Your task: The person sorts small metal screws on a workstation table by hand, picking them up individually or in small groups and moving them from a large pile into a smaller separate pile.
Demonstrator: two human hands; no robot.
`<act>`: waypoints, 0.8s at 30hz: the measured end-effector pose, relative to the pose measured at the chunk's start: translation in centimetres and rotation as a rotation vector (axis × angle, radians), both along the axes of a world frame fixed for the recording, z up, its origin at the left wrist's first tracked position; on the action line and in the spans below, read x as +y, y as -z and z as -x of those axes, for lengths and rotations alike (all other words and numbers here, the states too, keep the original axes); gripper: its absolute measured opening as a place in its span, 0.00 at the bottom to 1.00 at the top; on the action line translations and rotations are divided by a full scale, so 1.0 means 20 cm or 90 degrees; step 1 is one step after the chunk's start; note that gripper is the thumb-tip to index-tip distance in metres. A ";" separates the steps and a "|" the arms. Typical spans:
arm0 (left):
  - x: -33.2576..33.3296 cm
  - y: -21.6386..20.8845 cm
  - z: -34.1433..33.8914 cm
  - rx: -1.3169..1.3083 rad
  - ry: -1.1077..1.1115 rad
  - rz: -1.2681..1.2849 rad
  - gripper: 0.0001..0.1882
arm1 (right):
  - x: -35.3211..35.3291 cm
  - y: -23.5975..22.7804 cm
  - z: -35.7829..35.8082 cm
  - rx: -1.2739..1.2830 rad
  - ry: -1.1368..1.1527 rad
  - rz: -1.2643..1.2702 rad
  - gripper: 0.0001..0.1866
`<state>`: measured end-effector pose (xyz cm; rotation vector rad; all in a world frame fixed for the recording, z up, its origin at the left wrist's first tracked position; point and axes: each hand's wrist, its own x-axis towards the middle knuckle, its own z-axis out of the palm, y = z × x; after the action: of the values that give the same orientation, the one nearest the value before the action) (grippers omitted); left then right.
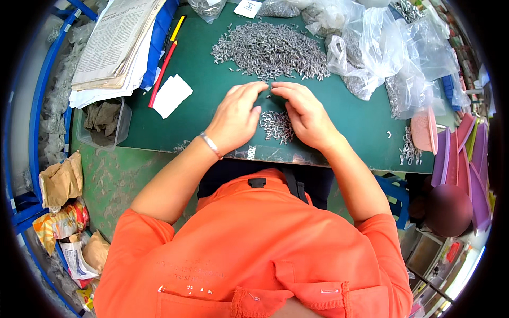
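On the green table top [191,132] lies a small pile of little silvery metal pieces [277,126], too small to name exactly. My left hand [237,117] is at its left side, fingers stretched forward and slightly curved. Opposite it, my right hand [309,115] curves along the right edge of the pile, its fingers pointing inward. The fingertips of both hands nearly meet just beyond the small pile, with a few loose pieces between them. Farther away is a much larger heap of similar grey metal pieces [271,50]. Neither hand grips anything I can see.
Clear plastic bags [371,53] of metal parts crowd the far right. At left are stacked papers [108,42], a red pen [163,74], white cards [173,96] and a plastic tub [123,124] with brown scraps. Metal links [409,148] lie near the right edge.
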<state>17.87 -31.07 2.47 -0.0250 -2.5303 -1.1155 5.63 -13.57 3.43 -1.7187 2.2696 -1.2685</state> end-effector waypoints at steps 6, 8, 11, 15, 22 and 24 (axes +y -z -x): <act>-0.01 -0.02 -0.02 -0.056 0.043 -0.001 0.24 | 0.09 -0.03 0.08 -0.046 -0.072 -0.141 0.17; -0.02 -0.02 -0.02 -0.056 0.011 -0.033 0.24 | 0.05 -0.04 0.08 -0.012 -0.063 -0.073 0.17; -0.04 0.00 0.01 -0.001 -0.052 0.019 0.25 | -0.04 -0.02 0.05 -0.010 -0.042 -0.053 0.17; -0.07 0.00 0.01 -0.041 -0.033 0.025 0.29 | 0.02 -0.03 0.07 -0.082 -0.087 -0.104 0.19; -0.04 0.00 0.05 -0.045 -0.024 0.038 0.34 | -0.08 0.02 0.10 0.024 -0.022 -0.026 0.23; -0.07 0.00 0.04 -0.045 -0.011 -0.077 0.34 | -0.03 0.01 0.12 -0.049 0.025 -0.051 0.24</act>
<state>17.14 -32.39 2.43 0.0687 -2.5141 -1.2831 3.26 -14.16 3.25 -1.5796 2.2882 -1.2108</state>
